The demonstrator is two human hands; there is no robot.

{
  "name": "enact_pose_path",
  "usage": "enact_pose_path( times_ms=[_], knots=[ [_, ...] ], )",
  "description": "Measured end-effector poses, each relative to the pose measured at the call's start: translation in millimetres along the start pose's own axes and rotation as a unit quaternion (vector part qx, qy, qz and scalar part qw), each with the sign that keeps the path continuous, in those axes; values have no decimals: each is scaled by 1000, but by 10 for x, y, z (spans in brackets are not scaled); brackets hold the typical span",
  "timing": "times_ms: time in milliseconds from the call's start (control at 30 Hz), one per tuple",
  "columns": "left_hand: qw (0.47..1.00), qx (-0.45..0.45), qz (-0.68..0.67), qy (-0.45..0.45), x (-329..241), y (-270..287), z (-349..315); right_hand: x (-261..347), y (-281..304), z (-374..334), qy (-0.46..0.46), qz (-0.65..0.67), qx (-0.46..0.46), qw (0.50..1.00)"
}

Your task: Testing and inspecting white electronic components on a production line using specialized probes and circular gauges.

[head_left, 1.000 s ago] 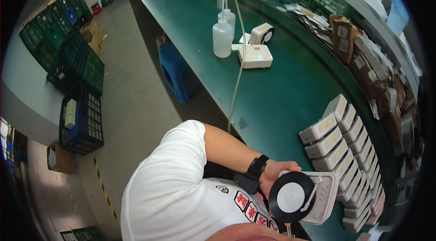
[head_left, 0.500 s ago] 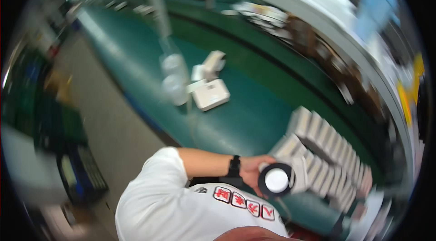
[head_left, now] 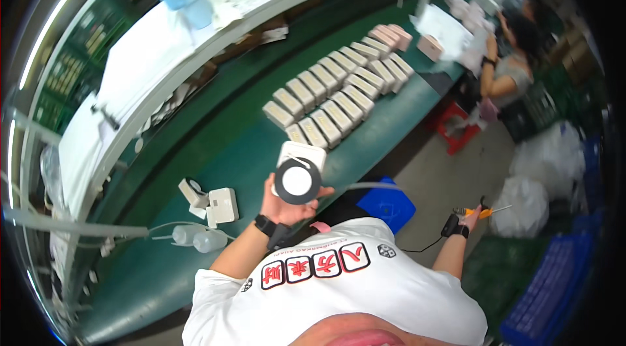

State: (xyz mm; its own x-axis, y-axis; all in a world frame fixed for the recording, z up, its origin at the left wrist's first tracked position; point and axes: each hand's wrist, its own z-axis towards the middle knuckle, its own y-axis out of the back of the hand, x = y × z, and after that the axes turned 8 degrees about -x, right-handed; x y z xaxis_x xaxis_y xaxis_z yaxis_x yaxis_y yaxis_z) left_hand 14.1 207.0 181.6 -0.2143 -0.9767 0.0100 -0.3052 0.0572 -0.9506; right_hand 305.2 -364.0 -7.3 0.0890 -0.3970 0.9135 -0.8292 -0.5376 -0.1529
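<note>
My left hand [head_left: 287, 206] is closed around a white box-shaped device [head_left: 312, 154] over the front edge of the green bench. The device has a black-rimmed round white disc [head_left: 297, 181] on its face, which hides part of my fingers. Out to the right, away from the bench, my right hand [head_left: 471, 217] grips an orange-handled tool [head_left: 486, 213] with a thin metal shaft. A black strap and a dark block with a cord sit at that wrist.
Rows of white box-shaped units [head_left: 326, 79] stand on the green bench [head_left: 248, 144], with pinkish ones at the far end. Two more units [head_left: 223, 205] and clear bottles [head_left: 210, 240] lie at left. A blue bin [head_left: 388, 206] stands below. A co-worker [head_left: 508, 75] sits far right.
The view has swung to the right, and the blur has eased. My right hand with the orange-handled tool now shows clearly at the right. My left hand still holds the device.
</note>
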Motion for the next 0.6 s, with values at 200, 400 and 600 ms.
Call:
enact_pose_path(
  times_ms=[200, 400, 600],
  knots=[
    [990, -11, 70, -121, -50, 38, -766, 1130, -31, -640, 262, -82, 28, 961],
    [967, -52, 92, -232, 287, 469, -1253, 1335, -729, -1434, 172, -291, 306, 890],
    [960, -63, 63, -264, 753, 429, -1191, 1176, -595, -2292, 162, -254, 444, 844]
  ],
)
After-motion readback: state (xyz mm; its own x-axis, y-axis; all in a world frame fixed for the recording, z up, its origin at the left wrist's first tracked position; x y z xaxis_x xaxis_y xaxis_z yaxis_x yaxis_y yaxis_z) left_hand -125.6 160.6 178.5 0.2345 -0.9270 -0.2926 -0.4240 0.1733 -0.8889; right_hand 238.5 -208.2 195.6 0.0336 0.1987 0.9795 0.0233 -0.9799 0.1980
